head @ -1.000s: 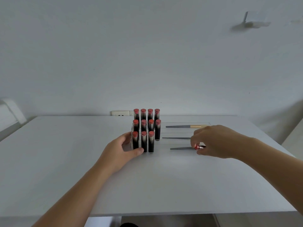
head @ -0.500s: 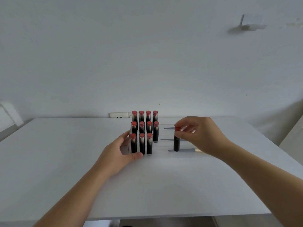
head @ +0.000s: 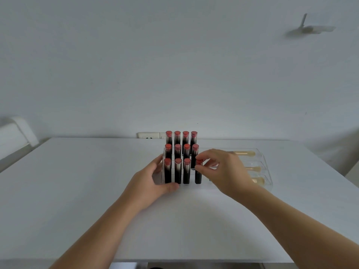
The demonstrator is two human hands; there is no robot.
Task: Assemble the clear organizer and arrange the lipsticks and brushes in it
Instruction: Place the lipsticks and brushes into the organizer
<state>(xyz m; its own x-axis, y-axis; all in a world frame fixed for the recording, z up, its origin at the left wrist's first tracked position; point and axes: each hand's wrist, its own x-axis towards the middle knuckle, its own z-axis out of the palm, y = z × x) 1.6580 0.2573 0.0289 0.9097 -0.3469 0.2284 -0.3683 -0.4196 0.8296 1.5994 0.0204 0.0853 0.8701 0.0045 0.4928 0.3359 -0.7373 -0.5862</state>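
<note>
Right hand [head: 223,171] pinches the red top of a lipstick [head: 198,176], which stands upright, long axis vertical, red end up, at the right end of the clear organizer's [head: 269,178] near row. Left hand [head: 153,181] grips the organizer's near-left corner. Brushes [head: 252,168] lie left–right, pale ends rightward.

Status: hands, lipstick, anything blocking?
Left hand grips organizer at front-left corner. Right hand pinches lipstick by its top, upright at front row's right end. Eleven other lipsticks seated; nothing blocking.
</note>
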